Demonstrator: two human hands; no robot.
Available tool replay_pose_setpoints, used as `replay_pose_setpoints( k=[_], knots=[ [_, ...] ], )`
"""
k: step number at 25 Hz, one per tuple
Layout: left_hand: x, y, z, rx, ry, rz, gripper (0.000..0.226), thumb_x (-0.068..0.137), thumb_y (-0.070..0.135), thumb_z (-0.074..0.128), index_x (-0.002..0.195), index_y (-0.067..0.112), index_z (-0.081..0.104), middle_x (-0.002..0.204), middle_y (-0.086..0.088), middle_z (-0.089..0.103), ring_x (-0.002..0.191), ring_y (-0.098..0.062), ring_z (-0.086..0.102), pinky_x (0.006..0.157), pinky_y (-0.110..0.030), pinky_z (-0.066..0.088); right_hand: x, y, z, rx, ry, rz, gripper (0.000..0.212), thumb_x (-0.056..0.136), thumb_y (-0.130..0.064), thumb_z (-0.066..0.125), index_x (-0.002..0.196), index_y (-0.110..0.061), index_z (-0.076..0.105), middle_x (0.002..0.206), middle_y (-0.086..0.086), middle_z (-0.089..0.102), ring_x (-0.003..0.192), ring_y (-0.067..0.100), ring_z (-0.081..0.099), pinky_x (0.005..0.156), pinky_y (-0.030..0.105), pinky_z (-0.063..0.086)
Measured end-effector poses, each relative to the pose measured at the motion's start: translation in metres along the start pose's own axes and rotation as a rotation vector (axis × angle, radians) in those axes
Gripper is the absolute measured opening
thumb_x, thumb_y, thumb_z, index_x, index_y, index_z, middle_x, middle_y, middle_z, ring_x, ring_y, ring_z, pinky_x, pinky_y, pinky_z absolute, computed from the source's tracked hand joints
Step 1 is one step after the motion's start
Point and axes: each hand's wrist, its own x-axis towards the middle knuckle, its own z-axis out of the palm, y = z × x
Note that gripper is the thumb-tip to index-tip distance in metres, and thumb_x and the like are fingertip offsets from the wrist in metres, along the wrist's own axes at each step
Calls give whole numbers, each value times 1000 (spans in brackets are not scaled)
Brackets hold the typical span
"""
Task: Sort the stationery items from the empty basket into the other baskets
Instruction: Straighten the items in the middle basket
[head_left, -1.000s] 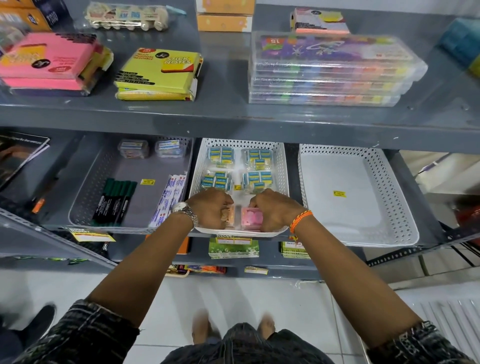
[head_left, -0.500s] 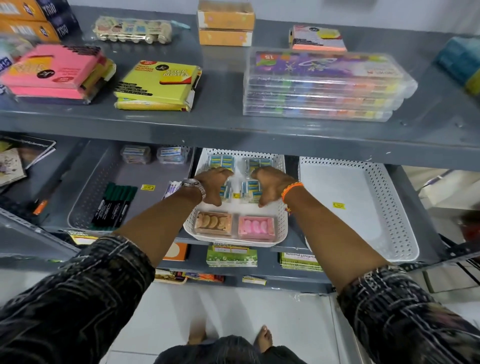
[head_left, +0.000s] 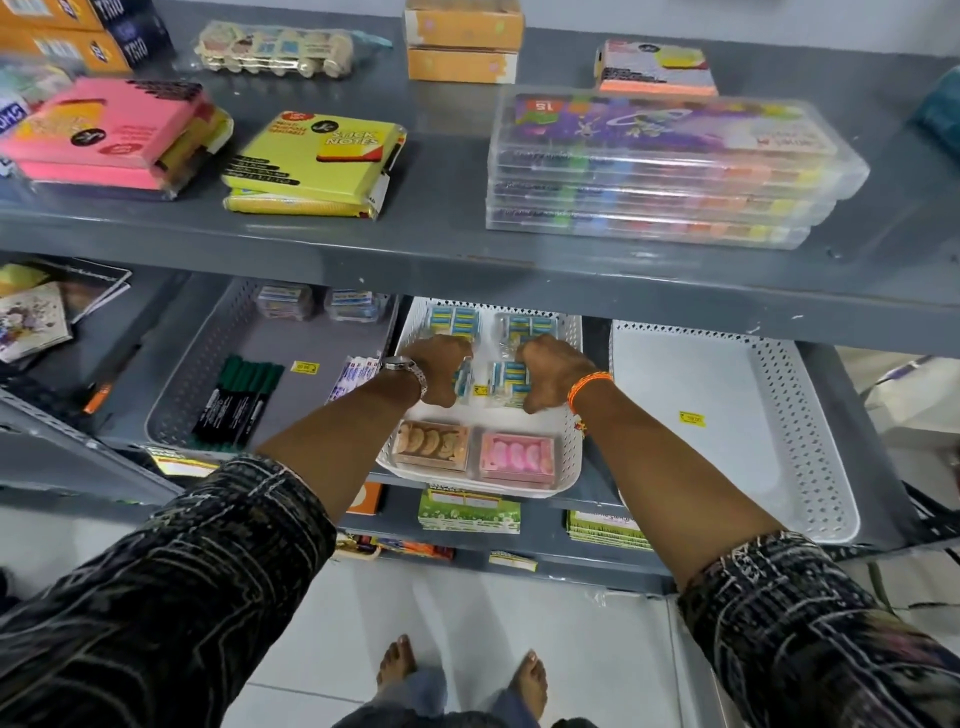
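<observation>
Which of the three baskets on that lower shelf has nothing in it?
The white basket on the right: only a yellow sticker inside. The middle white basket holds eraser packs, and the grey basket holds markers.

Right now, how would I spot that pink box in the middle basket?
Find the lower grey shelf and its middle white basket. Two small clear boxes sit side by side at its front edge, nearest the person. The pink box is the right one; its left neighbour, the tan box, holds brownish pieces.

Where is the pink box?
The pink box sits at the front right of the middle white basket, beside the brown box, below the right hand.
</observation>
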Motion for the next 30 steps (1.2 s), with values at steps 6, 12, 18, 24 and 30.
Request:
replay_pose_setpoints(
  k=[6, 12, 18, 24, 30],
  knots=[
    [-63, -21, -21, -294, 417, 139, 72, 68, 24, 80, 135, 13, 56, 131, -12, 64, 115, -22, 61, 93, -24, 48, -3, 4, -8, 95, -9, 24, 85, 54, -37, 93, 128, -10, 60, 122, 11, 61, 111, 30, 61, 96, 35, 54],
    [-156, -149, -16, -337, 695, -316, 50, 82, 14, 75, 129, 4, 64, 134, -20, 62, 114, -39, 64, 98, -40, 49, 10, -67, -40, 404, 301, -116, 50, 84, -35, 73, 125, -11, 62, 129, 11, 66, 120, 30, 61, 102, 36, 47],
    [-148, -210, 8, -89, 227, -342, 66, 88, 39, 67, 145, 12, 45, 149, -16, 43, 140, -38, 37, 115, -42, 32, 67, -189, -54, 215, 95, -328, 48, 90, -35, 68, 121, 2, 65, 123, 23, 66, 118, 36, 61, 96, 36, 48],
    [-122, -235, 22, 213, 133, -193, 64, 90, 49, 55, 137, 5, 45, 138, -16, 44, 123, -39, 43, 107, -45, 34, 108, -219, -22, 19, -58, -297, 43, 92, -27, 65, 120, 5, 61, 128, 27, 58, 121, 41, 56, 92, 38, 47],
    [-122, -249, 29, 414, -1, -88, 83, 85, 56, 54, 139, -5, 36, 133, -19, 44, 121, -36, 44, 103, -42, 33, 120, -232, -4, -125, -106, -245, 70, 80, -52, 74, 129, -5, 59, 135, 19, 58, 121, 37, 59, 97, 39, 51]
  ],
)
